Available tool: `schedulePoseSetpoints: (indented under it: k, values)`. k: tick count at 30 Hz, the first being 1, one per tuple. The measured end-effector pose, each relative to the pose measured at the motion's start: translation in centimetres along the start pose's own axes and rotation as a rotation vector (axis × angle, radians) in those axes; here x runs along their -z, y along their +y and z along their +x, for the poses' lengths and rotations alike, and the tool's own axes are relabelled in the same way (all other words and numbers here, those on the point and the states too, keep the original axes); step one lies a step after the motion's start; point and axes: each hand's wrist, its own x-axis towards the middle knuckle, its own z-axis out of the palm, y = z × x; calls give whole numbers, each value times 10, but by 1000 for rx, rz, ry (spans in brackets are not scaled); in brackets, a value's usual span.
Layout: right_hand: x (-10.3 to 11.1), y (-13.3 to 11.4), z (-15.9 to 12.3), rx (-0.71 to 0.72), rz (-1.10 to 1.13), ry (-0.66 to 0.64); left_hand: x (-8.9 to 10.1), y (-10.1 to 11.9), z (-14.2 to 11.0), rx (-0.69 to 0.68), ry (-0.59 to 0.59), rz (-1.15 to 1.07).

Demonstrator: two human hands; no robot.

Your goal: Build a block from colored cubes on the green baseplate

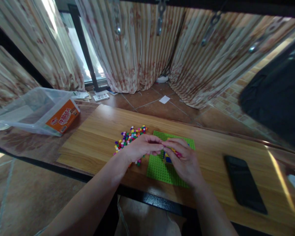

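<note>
Over the green studded baseplate, my two hands meet with their fingertips touching. My left hand reaches in from the left, its thumb and fingers pinched together; anything between them is too small to make out. My right hand is closed the same way, partly hiding a small build of blue, yellow and pink bricks on the baseplate. Whether the right fingers hold a piece is hidden. Just left of the baseplate lies a scattered pile of small coloured cube bricks, some behind my left hand and wrist.
A black phone lies on the wooden tabletop to the right. At the left stands a clear plastic bin with an orange label. Beyond the table are patterned curtains, and a white paper on the tiled floor.
</note>
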Motion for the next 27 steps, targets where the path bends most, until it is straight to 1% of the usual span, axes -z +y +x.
schedulePoseSetpoints:
  k: [3, 7, 9, 12, 14, 17, 22, 27]
  values:
    - [1, -1, 0, -7, 12, 31, -1, 1, -1, 1, 1, -50]
    - [3, 3, -1, -64, 5, 79, 2, 0, 1, 4, 64, -12]
    - [6, 9, -1, -114, -6, 135, 3, -1, 2, 1, 104, 22]
    - [13, 23, 0, -223, -58, 261, 2, -2, 5, -4, 168, 74]
    - [17, 32, 1, -307, -79, 297, 0, -3, 6, -8, 209, 124]
    - [18, 41, 3, -369, -67, 274, -4, -4, 7, -17, 225, 178]
    - [11, 47, 6, -400, -76, 219, -7, -1, 6, -10, 201, 170]
    - [8, 52, 8, -414, -13, 172, -7, 0, 6, -3, 200, 197]
